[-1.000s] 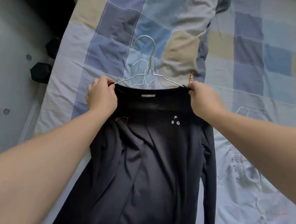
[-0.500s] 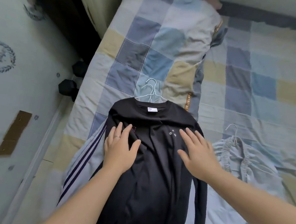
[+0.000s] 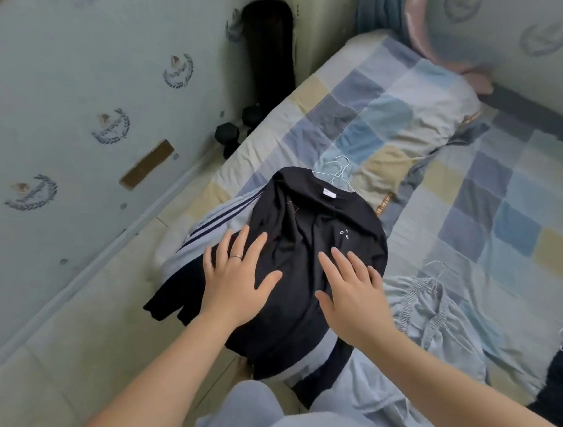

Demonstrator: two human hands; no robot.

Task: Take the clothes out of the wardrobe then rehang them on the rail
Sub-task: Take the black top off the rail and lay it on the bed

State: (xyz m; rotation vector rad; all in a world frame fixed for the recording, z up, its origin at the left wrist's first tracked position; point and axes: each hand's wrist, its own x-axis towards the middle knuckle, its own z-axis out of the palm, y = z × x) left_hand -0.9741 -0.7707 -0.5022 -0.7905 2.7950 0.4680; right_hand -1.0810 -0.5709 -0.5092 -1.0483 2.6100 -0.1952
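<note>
A black long-sleeved shirt (image 3: 309, 229) lies flat on the bed, on a wire hanger (image 3: 337, 170) whose hook sticks out past the collar. Under it lies a pale garment with dark stripes (image 3: 218, 214). My left hand (image 3: 237, 278) rests flat on the shirt's left side, fingers spread, a ring on one finger. My right hand (image 3: 355, 289) lies flat on the shirt's right side, fingers straight. Neither hand holds anything.
A light blue garment on a wire hanger (image 3: 436, 307) lies right of the shirt. A dark garment (image 3: 562, 385) sits at the right edge. The patchwork bedspread (image 3: 500, 213) covers the bed. Black dumbbells (image 3: 229, 132) stand on the floor by the wall.
My hands let go of the shirt's shoulders and moved down onto its body, where they now lie flat. The view has pulled back and tilted.
</note>
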